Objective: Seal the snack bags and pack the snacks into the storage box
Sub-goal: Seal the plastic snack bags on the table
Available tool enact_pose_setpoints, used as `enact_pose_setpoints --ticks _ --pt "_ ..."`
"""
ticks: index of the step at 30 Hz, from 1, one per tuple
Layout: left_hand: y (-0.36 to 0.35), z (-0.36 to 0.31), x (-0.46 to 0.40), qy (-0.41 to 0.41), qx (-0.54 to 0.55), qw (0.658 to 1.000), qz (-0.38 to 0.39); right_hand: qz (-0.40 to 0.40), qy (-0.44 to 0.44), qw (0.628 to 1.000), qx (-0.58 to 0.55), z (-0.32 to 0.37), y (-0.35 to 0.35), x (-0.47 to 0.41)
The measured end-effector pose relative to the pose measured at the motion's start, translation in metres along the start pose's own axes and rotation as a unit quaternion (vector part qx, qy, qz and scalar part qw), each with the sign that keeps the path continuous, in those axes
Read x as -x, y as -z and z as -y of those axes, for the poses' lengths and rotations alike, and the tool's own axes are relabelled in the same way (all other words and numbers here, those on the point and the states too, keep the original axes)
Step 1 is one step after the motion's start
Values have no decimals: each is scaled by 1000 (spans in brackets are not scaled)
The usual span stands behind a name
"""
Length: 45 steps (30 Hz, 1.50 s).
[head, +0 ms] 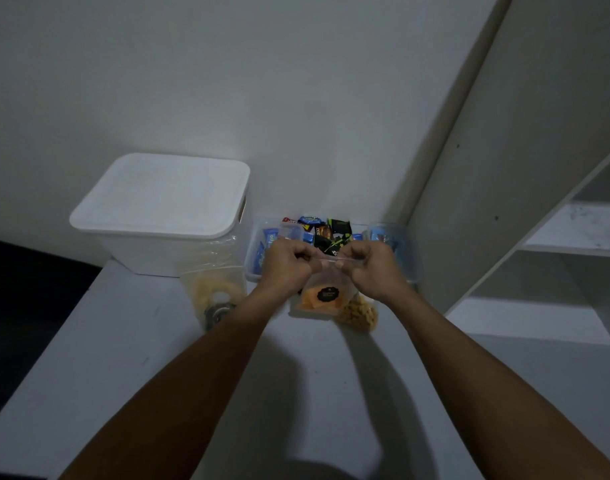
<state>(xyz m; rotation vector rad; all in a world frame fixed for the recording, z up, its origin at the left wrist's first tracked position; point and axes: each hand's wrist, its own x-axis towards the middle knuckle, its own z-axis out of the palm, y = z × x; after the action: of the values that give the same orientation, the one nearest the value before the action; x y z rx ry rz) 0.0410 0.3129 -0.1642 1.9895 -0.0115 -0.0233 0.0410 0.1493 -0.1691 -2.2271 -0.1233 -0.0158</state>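
Observation:
A clear zip bag of orange snacks [322, 297] with a black label stands upright on the white table. My left hand [289, 263] pinches the left end of its top strip and my right hand [369, 263] pinches the right end. A bag of yellow-brown snacks [360, 315] lies just behind and to the right of it. Another clear bag with pale yellow snacks [212, 289] stands to the left. A white storage box [151, 244] with its lid [165, 194] on sits at the back left.
A clear tray [409, 251] of wrapped blue and black candies [322, 232] sits against the wall behind my hands. White shelving [573, 237] rises at the right. The table's left edge [44, 355] drops to a dark area.

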Motion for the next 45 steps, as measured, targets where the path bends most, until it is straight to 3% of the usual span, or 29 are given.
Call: enact_pose_setpoints --ticks 3,13,18,22,26,31,34,45 --pt "3 0 2 3 33 999 -10 -11 -11 1000 -4 -2 0 -1" --pt "-4 3 1 -20 -24 999 -12 -3 27 999 41 0 -7 -3" --pt "0 8 -1 -10 3 999 -33 5 -8 1000 20 -2 -2 -3" --pt "3 6 2 -21 14 1000 7 -10 -25 999 26 -4 1 -2" --pt "2 4 1 -30 -12 999 -38 10 -18 1000 1 3 2 -1" --pt "8 6 -2 5 -2 999 -52 -4 -61 998 -11 -3 9 -5" --pt "14 9 -2 26 58 997 -50 -23 -61 998 -11 -5 11 -7" --pt "23 17 -4 65 99 991 -59 1 -66 997 -36 1 12 -6"
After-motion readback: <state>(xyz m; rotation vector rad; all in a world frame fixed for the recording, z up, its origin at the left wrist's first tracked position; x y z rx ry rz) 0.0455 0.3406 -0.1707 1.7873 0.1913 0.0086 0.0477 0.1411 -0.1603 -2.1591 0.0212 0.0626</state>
